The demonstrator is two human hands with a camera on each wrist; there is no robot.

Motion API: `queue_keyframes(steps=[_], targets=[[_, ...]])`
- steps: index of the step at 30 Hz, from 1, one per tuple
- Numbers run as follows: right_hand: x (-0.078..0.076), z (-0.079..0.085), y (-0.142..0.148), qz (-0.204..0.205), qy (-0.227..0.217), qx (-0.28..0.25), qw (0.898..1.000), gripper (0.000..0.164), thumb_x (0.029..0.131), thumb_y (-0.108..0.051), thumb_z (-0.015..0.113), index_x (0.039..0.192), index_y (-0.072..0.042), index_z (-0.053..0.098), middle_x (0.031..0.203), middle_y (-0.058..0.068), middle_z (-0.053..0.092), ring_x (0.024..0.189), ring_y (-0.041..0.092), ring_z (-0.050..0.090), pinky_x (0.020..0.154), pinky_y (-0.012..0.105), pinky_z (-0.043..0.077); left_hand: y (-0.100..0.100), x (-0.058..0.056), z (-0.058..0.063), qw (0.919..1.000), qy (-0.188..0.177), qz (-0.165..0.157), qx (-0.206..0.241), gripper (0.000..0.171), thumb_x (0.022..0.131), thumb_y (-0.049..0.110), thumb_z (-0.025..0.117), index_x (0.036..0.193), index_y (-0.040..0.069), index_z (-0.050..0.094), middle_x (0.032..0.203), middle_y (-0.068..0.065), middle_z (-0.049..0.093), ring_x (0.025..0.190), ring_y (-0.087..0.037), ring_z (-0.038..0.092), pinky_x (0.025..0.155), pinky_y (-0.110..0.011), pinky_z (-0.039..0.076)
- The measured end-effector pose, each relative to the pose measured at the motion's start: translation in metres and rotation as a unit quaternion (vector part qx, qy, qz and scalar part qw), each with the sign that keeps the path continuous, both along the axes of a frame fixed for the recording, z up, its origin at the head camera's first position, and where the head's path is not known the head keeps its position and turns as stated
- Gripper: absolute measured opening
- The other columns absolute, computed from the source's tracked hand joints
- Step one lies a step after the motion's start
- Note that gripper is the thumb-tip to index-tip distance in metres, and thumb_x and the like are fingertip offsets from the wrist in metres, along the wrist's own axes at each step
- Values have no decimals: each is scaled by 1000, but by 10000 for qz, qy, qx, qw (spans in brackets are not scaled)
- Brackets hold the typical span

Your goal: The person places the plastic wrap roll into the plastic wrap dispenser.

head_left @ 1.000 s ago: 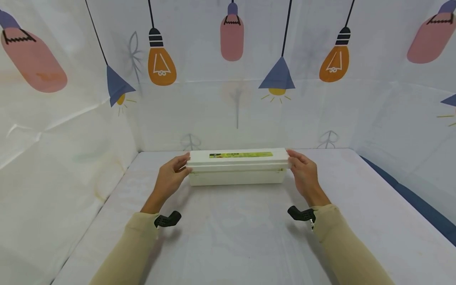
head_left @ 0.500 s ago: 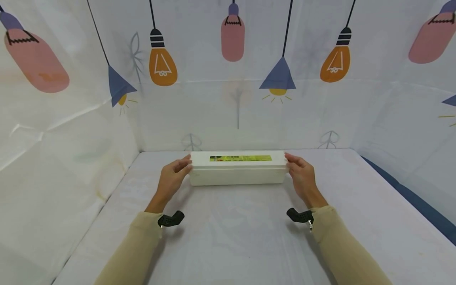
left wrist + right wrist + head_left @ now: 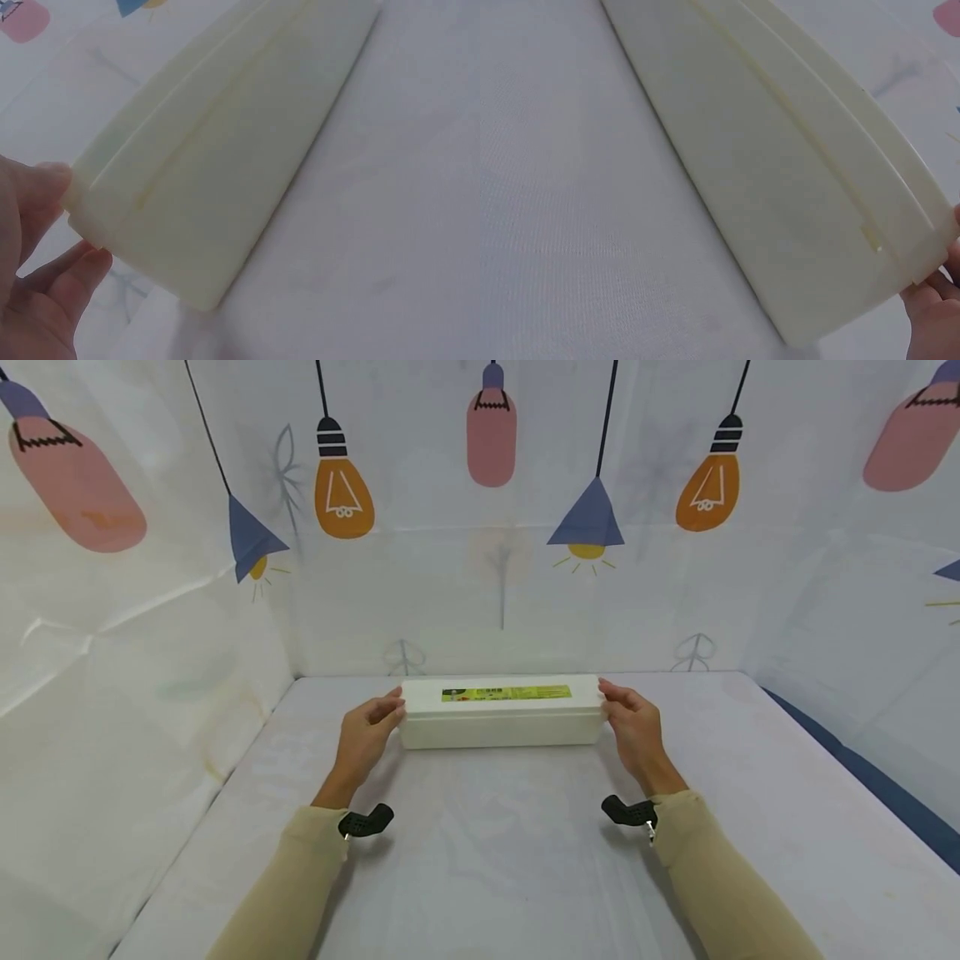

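A long white box [image 3: 498,732] stands on the table, its lid [image 3: 420,695] lying on top with a yellow-green label [image 3: 506,693]. At the left end my left hand [image 3: 363,739] grips the lid's edge, and my right hand [image 3: 636,731] does the same at the right end. In the left wrist view, the fingers [image 3: 79,281] meet the lid's corner near the rim. Only part of the right hand [image 3: 934,319] shows in the right wrist view, beside the lid's end. What the box contains is hidden.
White cloth covers the table [image 3: 495,860]. Behind it hangs a white sheet [image 3: 435,593] printed with lamps and bulbs, and more sheeting [image 3: 112,693] runs along the left. A dark blue strip [image 3: 862,768] borders the right side.
The lid's front edge has come down and now sits flat on the box, its label turned more upward. Both hands have shifted slightly inward and keep their hold; the box stays in place.
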State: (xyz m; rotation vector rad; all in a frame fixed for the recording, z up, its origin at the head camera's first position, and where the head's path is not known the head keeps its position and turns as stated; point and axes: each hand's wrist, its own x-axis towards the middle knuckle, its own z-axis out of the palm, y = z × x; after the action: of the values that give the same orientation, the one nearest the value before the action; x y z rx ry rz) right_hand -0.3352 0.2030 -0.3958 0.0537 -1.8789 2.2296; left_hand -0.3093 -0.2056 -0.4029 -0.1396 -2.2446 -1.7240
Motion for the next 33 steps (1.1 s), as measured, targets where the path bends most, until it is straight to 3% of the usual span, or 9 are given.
queue_keyframes(steps=[12,26,33], targets=[[-3,-8,0,-53,-84,18,9999,41,97,8,49,138,9,52,149,14,49,137,22,43,109,29,40,1,1,0,9998,-174,4,43,26,98,18,68,119,2,69,142,3,58,134,-12,49,108,-35,42],[-2,-2,-6,-284,-162,66,9994,36,96,10,48,131,11,54,147,14,51,137,22,45,109,30,39,-4,-1,-4,9999,-103,-65,-118,29,98,17,68,123,2,67,144,2,56,136,-14,47,113,-37,36],[-2,-2,-4,-281,-284,125,9991,42,96,7,49,138,8,52,147,15,51,132,21,49,105,26,43,-4,-1,1,9989,-445,-86,-79,35,99,24,66,128,4,65,145,-2,55,135,-18,47,108,-40,41]])
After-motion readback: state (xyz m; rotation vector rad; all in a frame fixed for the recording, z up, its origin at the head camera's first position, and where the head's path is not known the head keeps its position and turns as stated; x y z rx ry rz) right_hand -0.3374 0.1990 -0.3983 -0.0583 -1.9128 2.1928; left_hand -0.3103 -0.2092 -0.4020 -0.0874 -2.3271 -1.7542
